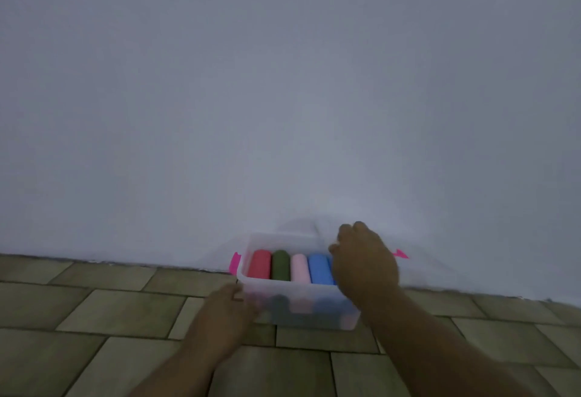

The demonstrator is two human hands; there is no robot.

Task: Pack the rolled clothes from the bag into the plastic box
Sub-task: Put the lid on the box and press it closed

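Although the bag was nowhere in view, the plastic box (pixel 298 301) sat on the tiled floor (pixel 125 312), its far side close to the wall (pixel 283 82), and it already held a row of rolled clothes. A red roll (pixel 261 264) lay at the box's left end, then a green roll (pixel 280 266), a pink roll (pixel 300 268) and a blue roll (pixel 320 269). They lay side by side, each with its long axis running from the near wall of the box to the far wall. Dim shapes through the front wall suggested more rolls beneath. The right hand (pixel 364 266) hovered over the right end of the box and covered whatever lay just beyond the blue roll. Its fingers curled downward, but whether they gripped anything could not be told. The left hand (pixel 229 308) met the box at its near-left corner, low against the front wall. Blur hid whether its fingers lay flat there or hooked the corner. Pink latches stood out at the left end (pixel 235 263) and the right end (pixel 401 253). Any remaining work in the row probably lay at the right end, directly under the right hand. That made the right hand much the nearer one, and the left seemed placed to steady the box.
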